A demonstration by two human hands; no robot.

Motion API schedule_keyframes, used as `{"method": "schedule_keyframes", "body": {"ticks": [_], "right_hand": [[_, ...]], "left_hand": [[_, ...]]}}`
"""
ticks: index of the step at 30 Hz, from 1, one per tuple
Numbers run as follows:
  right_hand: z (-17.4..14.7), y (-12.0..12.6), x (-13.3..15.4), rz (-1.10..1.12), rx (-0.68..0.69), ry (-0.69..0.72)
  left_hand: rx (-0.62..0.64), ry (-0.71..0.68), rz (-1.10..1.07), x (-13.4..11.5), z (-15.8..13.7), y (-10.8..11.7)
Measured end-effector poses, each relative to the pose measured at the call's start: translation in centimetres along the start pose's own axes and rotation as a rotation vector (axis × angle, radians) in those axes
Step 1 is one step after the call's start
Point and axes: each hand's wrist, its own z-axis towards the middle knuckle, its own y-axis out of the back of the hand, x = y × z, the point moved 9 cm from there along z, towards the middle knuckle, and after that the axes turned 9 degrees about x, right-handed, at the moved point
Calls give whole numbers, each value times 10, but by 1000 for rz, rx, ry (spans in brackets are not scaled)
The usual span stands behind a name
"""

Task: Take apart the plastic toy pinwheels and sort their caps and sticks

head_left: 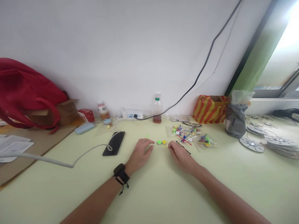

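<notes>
Between my two hands, a small round green piece [159,142] and a small round yellow piece [164,142] sit side by side on the pale green table [158,193]. My left hand [140,154] rests just left of them, fingers stretched out and thumb apart, holding nothing visible. A thin bright green strip [147,136] pokes up behind its fingers. To the right of the pieces, my right hand [179,154] is closed with curled fingers; what they hold, if anything, is hidden. A black arrow-shaped pointer [186,149] lies along its far side.
Bags of coloured plastic arrows [185,134] lie behind my right hand. A phone [114,143] with a grey cable is at left. A bottle [157,109] and power strip [130,116] stand by the wall. Stacked grey discs [281,144] and a grey bag [235,121] are right.
</notes>
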Motion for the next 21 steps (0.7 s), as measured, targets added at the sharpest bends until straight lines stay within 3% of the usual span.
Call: {"method": "schedule_keyframes", "body": {"ticks": [7, 21], "right_hand": [[8, 1, -28, -15, -142, -21], [12, -8, -25, -79, -61, -9]], "left_hand": [[51, 0, -1, 1, -1, -6], [59, -32, -5, -4, -1, -7]]}}
